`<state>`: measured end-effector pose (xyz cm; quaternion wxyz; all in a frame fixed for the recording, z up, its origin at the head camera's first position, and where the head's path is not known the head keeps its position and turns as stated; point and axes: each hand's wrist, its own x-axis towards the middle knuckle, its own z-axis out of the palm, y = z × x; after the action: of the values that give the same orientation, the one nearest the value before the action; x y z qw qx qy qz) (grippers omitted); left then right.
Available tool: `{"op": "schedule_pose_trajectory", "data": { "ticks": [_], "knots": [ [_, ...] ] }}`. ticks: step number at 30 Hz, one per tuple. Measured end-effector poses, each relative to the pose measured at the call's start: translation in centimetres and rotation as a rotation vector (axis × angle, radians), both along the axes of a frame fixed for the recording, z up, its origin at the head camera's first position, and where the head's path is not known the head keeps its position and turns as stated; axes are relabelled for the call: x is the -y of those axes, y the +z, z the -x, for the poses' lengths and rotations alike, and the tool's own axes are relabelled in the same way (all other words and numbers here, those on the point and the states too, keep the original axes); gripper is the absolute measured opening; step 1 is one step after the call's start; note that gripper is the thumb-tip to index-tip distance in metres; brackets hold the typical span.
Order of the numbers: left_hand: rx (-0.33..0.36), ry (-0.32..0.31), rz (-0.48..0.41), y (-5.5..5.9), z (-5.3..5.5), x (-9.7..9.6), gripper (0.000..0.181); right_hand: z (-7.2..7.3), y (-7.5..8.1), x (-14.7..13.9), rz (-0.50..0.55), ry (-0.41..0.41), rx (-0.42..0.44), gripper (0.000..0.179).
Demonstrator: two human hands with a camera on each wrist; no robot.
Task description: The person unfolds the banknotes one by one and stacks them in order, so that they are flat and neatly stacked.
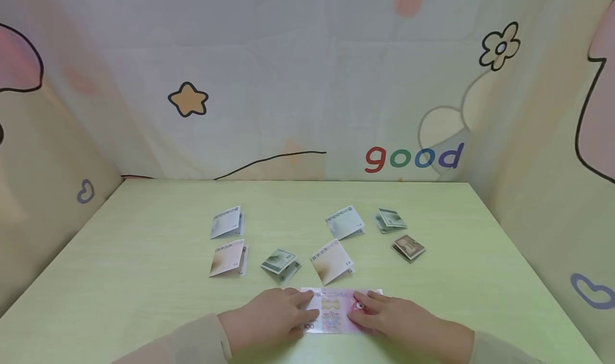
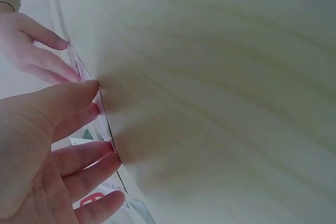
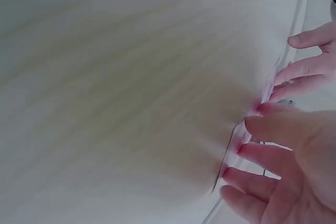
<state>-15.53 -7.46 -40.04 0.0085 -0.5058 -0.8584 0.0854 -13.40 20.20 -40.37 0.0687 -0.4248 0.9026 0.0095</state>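
Under fingers (image 1: 307, 316) of both hands (image 1: 269, 317) (image 1: 408, 319), pink banknote (image 1: 331, 311)

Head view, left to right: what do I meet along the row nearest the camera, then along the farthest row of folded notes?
Nearest row: left hand → flat pinkish 100 note → right hand. Farthest row: first folded bluish note → second folded bluish note → folded green note.

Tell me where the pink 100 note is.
In the head view, the pink 100 note lies low, just right of centre, touched by the left hand and right hand.
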Motion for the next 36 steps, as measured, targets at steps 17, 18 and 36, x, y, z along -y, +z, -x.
{"op": "schedule_pose_trajectory", "data": {
  "ticks": [17,18,36],
  "knots": [
    [0.114,0.307,-0.4,2.2,2.4,2.3,0.029,-1.1,-0.7,1.2,-0.083,0.038,-0.196,0.052],
    [0.114,0.381,-0.461,2.6,3.1,2.8,0.028,-1.0,-0.7,1.2,-0.088,0.033,-0.187,0.053],
    [0.247,0.976,-0.581,2.0,10.9,8.9,0.048,-1.0,-0.8,1.3,-0.104,-0.007,-0.136,0.052]
  ]
}}
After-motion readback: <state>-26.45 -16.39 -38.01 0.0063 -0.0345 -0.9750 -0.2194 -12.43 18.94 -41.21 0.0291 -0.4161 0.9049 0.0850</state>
